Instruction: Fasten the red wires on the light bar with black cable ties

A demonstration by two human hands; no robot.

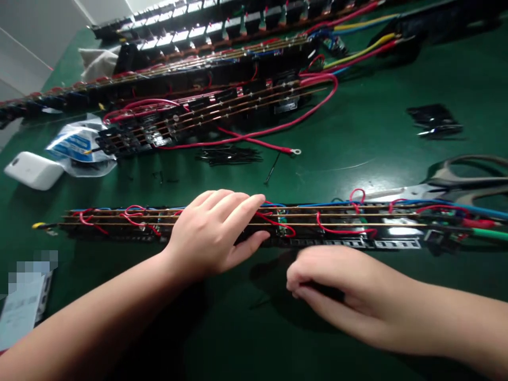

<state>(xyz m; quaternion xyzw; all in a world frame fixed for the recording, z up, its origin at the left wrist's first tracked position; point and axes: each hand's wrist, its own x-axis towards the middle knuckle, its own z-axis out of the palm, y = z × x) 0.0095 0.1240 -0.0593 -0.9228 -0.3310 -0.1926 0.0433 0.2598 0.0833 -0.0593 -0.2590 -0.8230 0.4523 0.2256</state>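
Note:
A long, narrow black wired rail assembly [345,217] lies across the bench, with brass-coloured rods, red wire loops and a blue wire along it. My left hand [214,227] grips its middle from above, fingers over the top and thumb at the near edge. My right hand [341,291] is just in front of the rail, apart from it. Its fingers are curled and the thumb presses against the index finger; whatever they pinch, if anything, is hidden. Beyond the rail lie a single thin black strip [272,169] and a pile of similar thin strips [230,155].
Scissors [420,189] lie behind the rail's right end. More wired assemblies [222,108] fill the back, with a red cable [254,138] looping forward. A black bundle [434,119] lies right, a plastic bag [81,145] and white case [34,170] left, a flat device [24,301] front left.

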